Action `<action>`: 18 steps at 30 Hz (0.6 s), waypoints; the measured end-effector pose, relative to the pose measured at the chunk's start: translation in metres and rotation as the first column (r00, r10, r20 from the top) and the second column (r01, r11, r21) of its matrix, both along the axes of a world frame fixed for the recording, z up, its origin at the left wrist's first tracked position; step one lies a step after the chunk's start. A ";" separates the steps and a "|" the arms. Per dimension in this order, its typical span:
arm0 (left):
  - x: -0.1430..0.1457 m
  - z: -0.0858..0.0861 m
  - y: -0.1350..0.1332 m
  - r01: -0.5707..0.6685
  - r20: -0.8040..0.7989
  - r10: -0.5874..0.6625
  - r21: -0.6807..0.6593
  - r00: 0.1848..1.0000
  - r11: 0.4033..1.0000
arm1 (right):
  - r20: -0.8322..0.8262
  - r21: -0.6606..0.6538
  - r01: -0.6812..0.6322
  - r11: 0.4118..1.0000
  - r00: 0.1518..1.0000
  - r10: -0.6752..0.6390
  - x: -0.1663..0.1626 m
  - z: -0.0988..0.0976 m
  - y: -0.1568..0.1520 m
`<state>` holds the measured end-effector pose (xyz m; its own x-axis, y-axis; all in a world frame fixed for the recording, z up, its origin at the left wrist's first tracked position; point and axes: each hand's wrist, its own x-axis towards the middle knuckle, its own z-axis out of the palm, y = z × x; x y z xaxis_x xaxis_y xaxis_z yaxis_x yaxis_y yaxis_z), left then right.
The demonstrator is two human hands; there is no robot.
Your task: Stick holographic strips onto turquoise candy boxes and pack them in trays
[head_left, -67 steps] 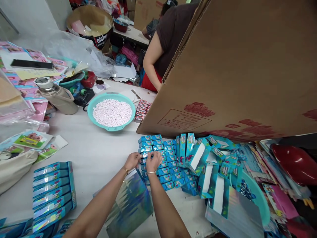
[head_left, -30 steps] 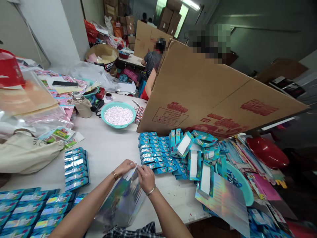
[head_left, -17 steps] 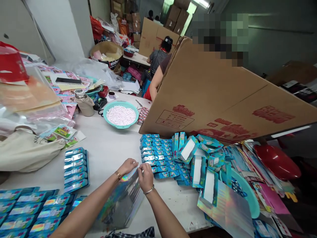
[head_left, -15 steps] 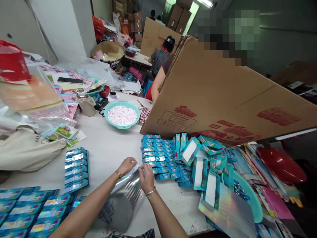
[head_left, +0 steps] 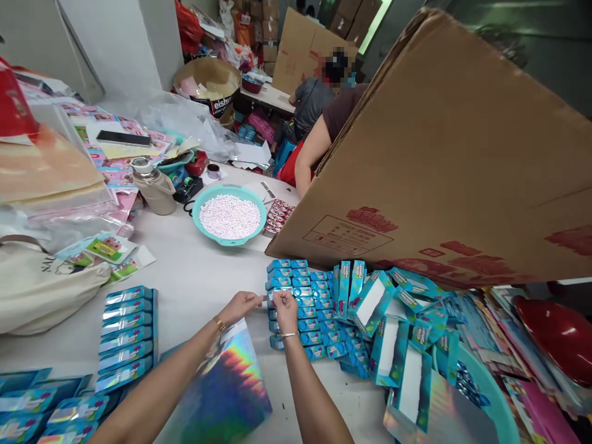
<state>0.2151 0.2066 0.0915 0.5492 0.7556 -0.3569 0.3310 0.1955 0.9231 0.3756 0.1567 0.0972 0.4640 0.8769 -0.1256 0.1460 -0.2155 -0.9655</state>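
My left hand [head_left: 243, 304] is closed in a pinch over the table, its fingertips close to those of my right hand [head_left: 285, 310]. Between them shows a small thin greyish piece [head_left: 266, 298], too small to name. My right hand is closed too, in front of rows of small blue packets [head_left: 305, 308]. A shiny rainbow-silver sheet [head_left: 235, 388] hangs or lies below my left hand; I cannot tell whether the fingers still hold its top edge. My left forearm hides part of it.
Open blue boxes [head_left: 370, 302] pile up at right, by a teal basin [head_left: 497, 382]. A large cardboard sheet [head_left: 444, 160] stands behind. Filled blue trays [head_left: 127, 333] lie left. A bowl of white pellets [head_left: 230, 216] and a flask [head_left: 155, 188] stand farther back. A co-worker's arm [head_left: 317, 148] shows.
Both hands held the silver sheet's top edge; now my fingertips meet at the small piece, farther right. The sheet has turned, showing rainbow colours. The view has shifted a little.
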 end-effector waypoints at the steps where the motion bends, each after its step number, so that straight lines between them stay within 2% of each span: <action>1: 0.004 -0.002 0.006 -0.013 -0.013 0.013 0.017 1.000 1.000 | 0.040 -0.004 0.012 1.000 0.999 -0.012 0.001 -0.002 0.004; 4: 0.017 -0.009 0.026 -0.041 -0.046 0.044 0.066 0.998 0.997 | 0.200 -0.006 0.078 0.997 0.977 -0.075 0.007 -0.004 0.018; 9: 0.037 -0.025 0.055 -0.051 -0.088 0.059 0.090 0.994 0.995 | 0.440 0.021 0.198 0.980 0.878 -0.187 0.016 -0.012 0.041; 14: 0.049 -0.049 0.064 -0.067 -0.082 0.069 0.026 0.994 0.997 | 0.549 0.028 0.224 0.974 0.811 -0.202 0.019 -0.026 0.048; 18: 0.056 -0.068 0.065 -0.067 -0.009 0.066 -0.086 0.998 0.994 | 0.603 0.018 0.220 0.975 0.775 -0.186 0.023 -0.035 0.050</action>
<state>0.2715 0.2715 0.0232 0.4964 0.7566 -0.4256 0.3202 0.2961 0.8999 0.3990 0.2068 0.0618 0.6270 0.7541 0.1956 0.6373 -0.3521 -0.6855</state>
